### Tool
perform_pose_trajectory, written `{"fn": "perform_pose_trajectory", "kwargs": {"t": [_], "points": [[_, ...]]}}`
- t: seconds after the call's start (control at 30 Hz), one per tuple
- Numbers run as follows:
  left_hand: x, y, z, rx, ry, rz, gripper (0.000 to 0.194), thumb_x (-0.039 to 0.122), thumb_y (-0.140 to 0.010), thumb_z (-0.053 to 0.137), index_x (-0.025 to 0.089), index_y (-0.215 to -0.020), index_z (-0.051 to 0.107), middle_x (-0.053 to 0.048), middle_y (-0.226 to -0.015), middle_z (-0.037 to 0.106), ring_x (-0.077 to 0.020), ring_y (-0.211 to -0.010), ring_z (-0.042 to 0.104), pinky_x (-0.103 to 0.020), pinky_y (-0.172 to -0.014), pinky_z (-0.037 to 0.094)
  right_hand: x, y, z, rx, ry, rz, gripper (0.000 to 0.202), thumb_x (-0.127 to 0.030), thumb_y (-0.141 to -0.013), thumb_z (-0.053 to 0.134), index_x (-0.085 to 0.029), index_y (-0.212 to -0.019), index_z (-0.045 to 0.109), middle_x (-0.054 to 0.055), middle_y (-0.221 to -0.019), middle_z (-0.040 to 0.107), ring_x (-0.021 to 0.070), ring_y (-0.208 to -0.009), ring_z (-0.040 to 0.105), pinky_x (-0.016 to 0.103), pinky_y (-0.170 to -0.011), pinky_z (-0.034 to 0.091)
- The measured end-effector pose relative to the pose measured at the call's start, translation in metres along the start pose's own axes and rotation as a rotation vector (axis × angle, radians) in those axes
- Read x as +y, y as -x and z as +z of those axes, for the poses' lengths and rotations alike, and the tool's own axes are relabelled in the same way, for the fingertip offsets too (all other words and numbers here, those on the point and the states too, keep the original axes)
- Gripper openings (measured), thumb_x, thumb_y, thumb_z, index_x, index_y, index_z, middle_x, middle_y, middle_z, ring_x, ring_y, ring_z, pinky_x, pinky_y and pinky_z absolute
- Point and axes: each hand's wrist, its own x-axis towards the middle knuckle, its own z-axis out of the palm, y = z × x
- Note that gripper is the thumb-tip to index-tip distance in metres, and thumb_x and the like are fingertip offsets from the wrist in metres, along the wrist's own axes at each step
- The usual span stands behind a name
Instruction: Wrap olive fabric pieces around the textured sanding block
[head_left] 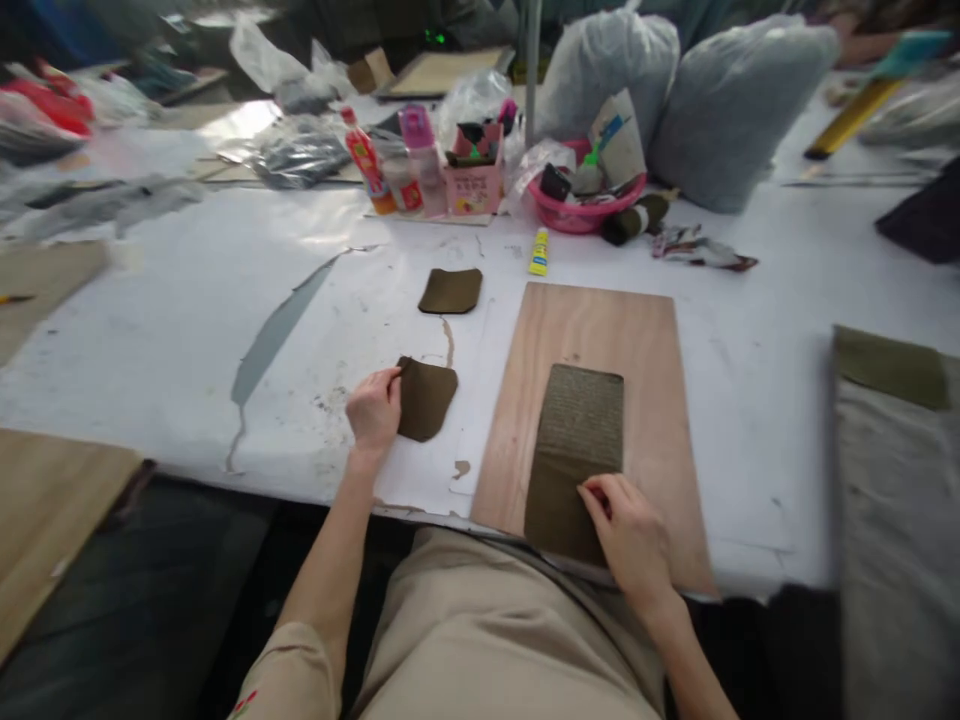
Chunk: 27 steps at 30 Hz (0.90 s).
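Observation:
My left hand (375, 408) pinches the upper left corner of a small dark olive-brown fabric piece (427, 400), which hangs or lies just over the white table; I cannot tell which. A similar small piece (451, 291) lies flat beyond it. On a wooden board (652, 370) rests a longer olive fabric piece (579, 415), ribbed in its far half and plain in its near half. My right hand (630, 530) has thumb and fingers closed at the plain half's right side, apparently pinching the fabric. Its fingertips partly hide the grip.
A yellow tube (538, 252) lies past the board. Farther back stand a pink basket (589, 215), a pink box (474, 185), bottles (365, 160) and large stuffed bags (739, 110). Grey-olive cloth (896, 480) hangs at the right. The table covering (180, 330) is torn left of centre.

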Motion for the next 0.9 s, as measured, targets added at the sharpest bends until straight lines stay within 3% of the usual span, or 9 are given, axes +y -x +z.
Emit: {"fn": "perform_pose_trajectory", "kwargs": {"t": [0.1,0.23,0.4,0.53,0.63,0.77,0.9], "points": [[-0.003,-0.001,0.004,-0.033,-0.072,0.030,0.029,0.028,-0.093,0.048,0.016,-0.112,0.067,-0.012,-0.105,0.069,-0.0270,-0.100,0.060,-0.037,-0.087,0.044,-0.004,0.000,-0.002,-0.006,-0.004,0.021,0.022,-0.035,-0.099,0.047,-0.021,-0.086,0.058,0.003,-0.083,0.062,0.0173,-0.075,0.060,0.029,-0.067,0.044],[-0.003,0.002,0.005,0.004,-0.165,0.093,0.035,0.029,-0.091,0.053,0.016,-0.121,0.063,-0.014,-0.121,0.062,-0.0321,-0.117,0.050,-0.043,-0.094,0.038,-0.011,-0.002,-0.006,-0.004,0.089,-0.019,0.009,-0.025,-0.096,0.053,-0.020,-0.097,0.060,0.005,-0.091,0.062,0.0203,-0.085,0.060,0.032,-0.074,0.046],[-0.002,0.002,0.007,-0.064,-0.153,0.165,0.031,0.028,-0.096,0.044,0.016,-0.113,0.067,-0.013,-0.122,0.064,-0.0299,-0.120,0.051,-0.044,-0.100,0.035,-0.015,-0.017,-0.007,-0.009,0.144,-0.049,0.018,-0.022,-0.092,0.060,-0.020,-0.109,0.064,0.007,-0.101,0.060,0.0218,-0.093,0.056,0.034,-0.080,0.048],[-0.002,0.002,0.007,-0.125,-0.123,0.140,0.034,0.025,-0.095,0.042,0.016,-0.120,0.063,-0.013,-0.126,0.063,-0.0294,-0.121,0.052,-0.044,-0.101,0.037,-0.013,-0.025,-0.005,-0.026,0.160,-0.045,0.016,-0.022,-0.091,0.061,-0.021,-0.105,0.066,0.006,-0.101,0.060,0.0221,-0.092,0.054,0.035,-0.079,0.047],[0.001,0.001,-0.001,-0.107,-0.100,0.158,0.033,0.024,-0.093,0.046,0.016,-0.119,0.064,-0.016,-0.129,0.059,-0.0320,-0.126,0.047,-0.049,-0.103,0.036,-0.012,-0.027,-0.005,-0.033,0.149,-0.049,0.011,-0.023,-0.090,0.063,-0.021,-0.099,0.067,0.006,-0.098,0.059,0.0219,-0.091,0.052,0.034,-0.078,0.046],[0.022,0.002,-0.018,-0.015,-0.013,0.263,0.028,0.024,-0.090,0.053,0.017,-0.114,0.067,-0.016,-0.125,0.059,-0.0323,-0.128,0.044,-0.051,-0.106,0.036,-0.012,-0.027,-0.004,-0.013,0.116,-0.065,0.004,-0.021,-0.089,0.063,-0.021,-0.090,0.067,0.006,-0.096,0.059,0.0212,-0.092,0.050,0.033,-0.079,0.043],[0.074,0.019,-0.025,-0.068,0.253,0.431,0.020,0.023,-0.091,0.056,0.020,-0.105,0.069,-0.009,-0.105,0.066,-0.0242,-0.109,0.056,-0.041,-0.097,0.047,-0.011,-0.027,-0.002,0.013,0.080,-0.139,0.006,-0.018,-0.092,0.059,-0.020,-0.087,0.062,0.004,-0.100,0.063,0.0205,-0.098,0.051,0.036,-0.088,0.039]]}}
